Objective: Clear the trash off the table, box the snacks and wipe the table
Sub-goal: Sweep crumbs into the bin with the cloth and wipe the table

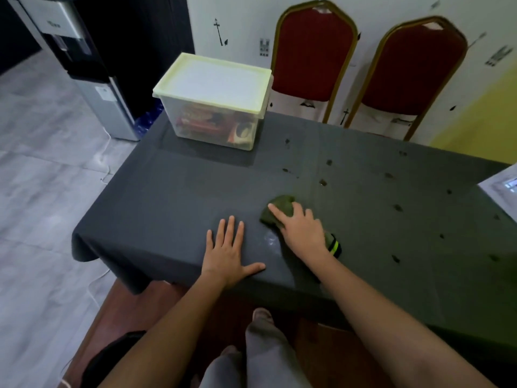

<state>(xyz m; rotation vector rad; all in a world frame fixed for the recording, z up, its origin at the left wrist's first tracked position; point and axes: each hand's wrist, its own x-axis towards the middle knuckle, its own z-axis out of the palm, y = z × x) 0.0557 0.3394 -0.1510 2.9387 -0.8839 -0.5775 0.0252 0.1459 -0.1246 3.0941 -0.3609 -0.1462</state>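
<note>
A table under a dark grey cloth (173, 191) fills the middle of the view. My right hand (300, 226) presses a crumpled dark green rag (281, 207) flat against the cloth near the front edge, fingers spread over it. A strip of the rag with a bright yellow-green band (334, 246) sticks out by my wrist. My left hand (228, 253) rests flat on the cloth beside it, fingers straight. At the far left of the table stands a clear plastic box (215, 121) with a pale yellow lid (214, 79) closed on it; snack packets show through its wall.
Several dark spots (323, 182) dot the cloth to the right of the rag. Two red chairs (313, 54) with gold frames stand behind the table. A white device (503, 186) sits at the right edge. A water dispenser (92, 65) stands on the floor at the left.
</note>
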